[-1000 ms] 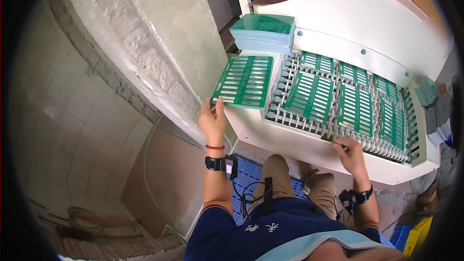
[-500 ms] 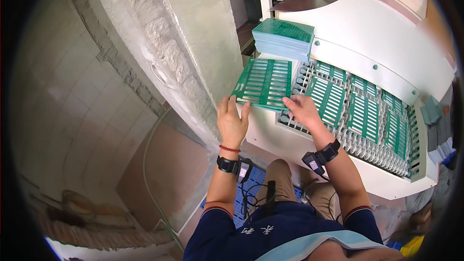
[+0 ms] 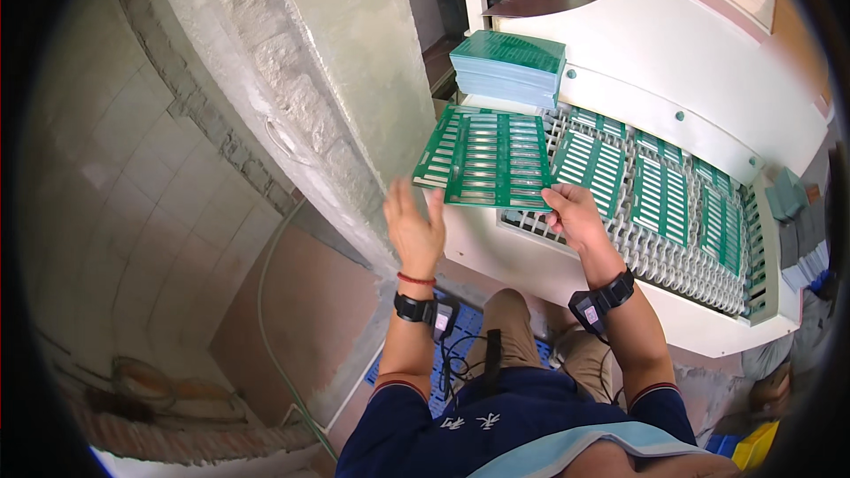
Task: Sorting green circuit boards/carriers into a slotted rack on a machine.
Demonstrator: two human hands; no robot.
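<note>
My right hand (image 3: 577, 215) pinches the near right corner of a green circuit board panel (image 3: 503, 159) with rows of silver slots. The panel partly covers another green circuit board (image 3: 432, 162), which juts out on its left at the machine's left end. My left hand (image 3: 416, 235) is off the boards, just below their near left corner, with fingers spread and slightly blurred. To the right, several similar green panels (image 3: 660, 199) lie in rows on the roller conveyor (image 3: 682, 276) of a white machine.
Behind the held panel stands a tall stack of green boards (image 3: 508, 71) with pale blue sides. More stacked boards (image 3: 801, 243) are at the machine's right end. A rough concrete pillar (image 3: 283, 97) rises on the left. A blue slatted mat (image 3: 452, 350) lies underfoot.
My right hand has slid the top panel rightward, exposing the left part of the board under it. The left hand has let go and drawn back slightly.
</note>
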